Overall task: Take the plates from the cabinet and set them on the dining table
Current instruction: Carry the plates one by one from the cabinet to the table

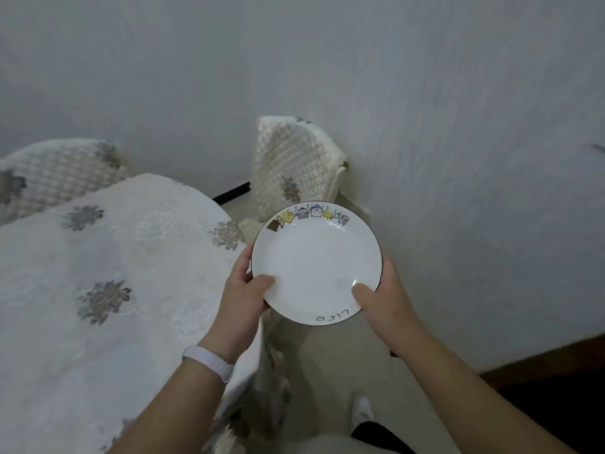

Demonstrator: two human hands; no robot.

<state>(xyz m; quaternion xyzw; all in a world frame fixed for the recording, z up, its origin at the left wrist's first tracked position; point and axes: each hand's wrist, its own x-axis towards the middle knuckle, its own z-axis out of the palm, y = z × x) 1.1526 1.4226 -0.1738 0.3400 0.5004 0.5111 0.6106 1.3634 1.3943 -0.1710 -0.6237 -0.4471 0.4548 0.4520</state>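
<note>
From the head camera, a white plate (316, 262) with a dark rim and small cartoon figures along its far edge is held level in the air, just right of the dining table (98, 273) and its flowered white cloth. The left hand (244, 290) and right hand (383, 294) each clasp a near side, thumbs on top. A quilted-cover chair (294, 165) stands beyond by the wall.

White plate (316, 263) with dark rim and cartoon figures; white tablecloth (98, 273) with grey-blue flowers.
</note>
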